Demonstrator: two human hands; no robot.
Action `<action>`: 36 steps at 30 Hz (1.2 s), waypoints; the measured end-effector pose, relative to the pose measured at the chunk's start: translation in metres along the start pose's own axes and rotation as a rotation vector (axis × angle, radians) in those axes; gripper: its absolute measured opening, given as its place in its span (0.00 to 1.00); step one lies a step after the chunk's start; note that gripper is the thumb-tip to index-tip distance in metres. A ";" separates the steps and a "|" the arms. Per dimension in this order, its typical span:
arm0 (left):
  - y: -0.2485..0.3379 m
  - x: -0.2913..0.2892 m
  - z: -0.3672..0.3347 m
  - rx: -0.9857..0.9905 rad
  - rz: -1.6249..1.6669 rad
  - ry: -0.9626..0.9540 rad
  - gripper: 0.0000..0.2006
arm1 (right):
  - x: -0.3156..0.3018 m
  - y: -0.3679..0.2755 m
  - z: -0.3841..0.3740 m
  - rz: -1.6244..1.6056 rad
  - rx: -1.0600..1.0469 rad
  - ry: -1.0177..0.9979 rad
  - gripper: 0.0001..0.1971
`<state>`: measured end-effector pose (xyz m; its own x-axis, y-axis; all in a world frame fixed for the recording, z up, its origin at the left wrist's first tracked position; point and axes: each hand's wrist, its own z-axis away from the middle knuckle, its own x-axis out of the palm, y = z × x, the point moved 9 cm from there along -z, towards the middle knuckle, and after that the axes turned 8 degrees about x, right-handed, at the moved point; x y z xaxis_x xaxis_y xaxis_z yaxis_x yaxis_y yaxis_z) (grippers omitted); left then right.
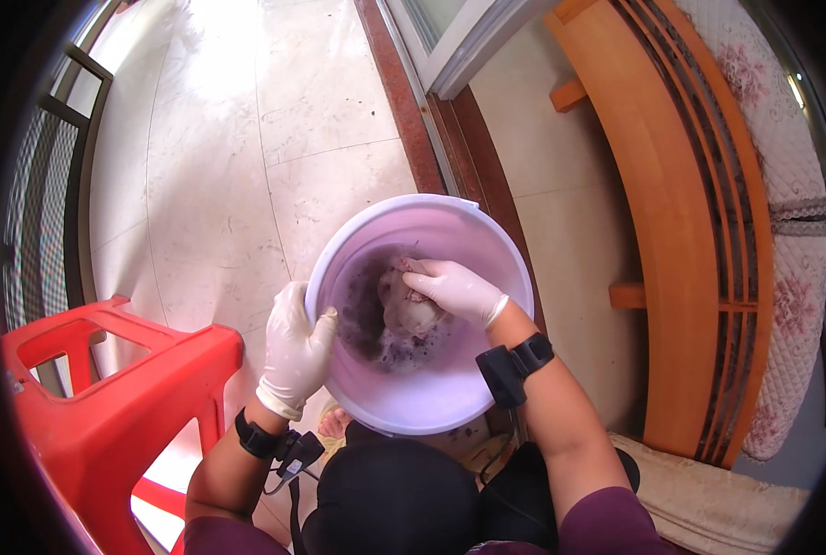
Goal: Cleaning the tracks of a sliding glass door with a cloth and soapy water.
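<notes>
A pale lilac bucket (403,404) stands in front of me, with dark, foamy water (365,310) at its bottom. My left hand (294,347), in a white glove, holds the bucket's left rim, its thumb over the inside edge. Reaching in from the right, my gloved right hand (459,289) grips a soft, wet, greyish-white bundle (407,312) with pinkish patches. Whether the bundle is cloth or something else I cannot tell. Some of the right fingers are hidden behind it.
A red plastic stool (117,370) stands close on my left. To the right is a long orange-brown wooden bench (672,213) with a quilted floral cushion (792,305). A door frame (454,69) and dark red sill (403,102) cross the tiled floor (205,194) beyond the bucket.
</notes>
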<state>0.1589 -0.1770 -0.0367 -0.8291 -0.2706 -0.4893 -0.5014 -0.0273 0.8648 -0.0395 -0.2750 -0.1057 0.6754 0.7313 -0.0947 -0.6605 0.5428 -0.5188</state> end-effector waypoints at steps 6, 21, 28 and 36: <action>0.001 0.000 0.000 -0.008 -0.007 -0.002 0.11 | -0.010 -0.013 0.003 0.233 -0.094 0.022 0.16; -0.003 -0.003 0.003 -0.032 -0.032 -0.016 0.12 | -0.014 -0.074 0.073 0.136 -0.358 0.135 0.14; 0.057 -0.018 -0.012 0.279 -0.167 0.089 0.25 | -0.020 -0.021 -0.018 0.903 -0.130 0.367 0.20; 0.014 0.094 -0.004 -0.484 0.846 -0.233 0.22 | 0.055 0.086 -0.158 0.831 -0.146 0.266 0.23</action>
<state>0.0745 -0.2072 -0.0699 -0.9202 -0.1886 0.3430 0.3875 -0.3157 0.8661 -0.0071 -0.2534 -0.2901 0.0619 0.7358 -0.6744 -0.9356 -0.1925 -0.2959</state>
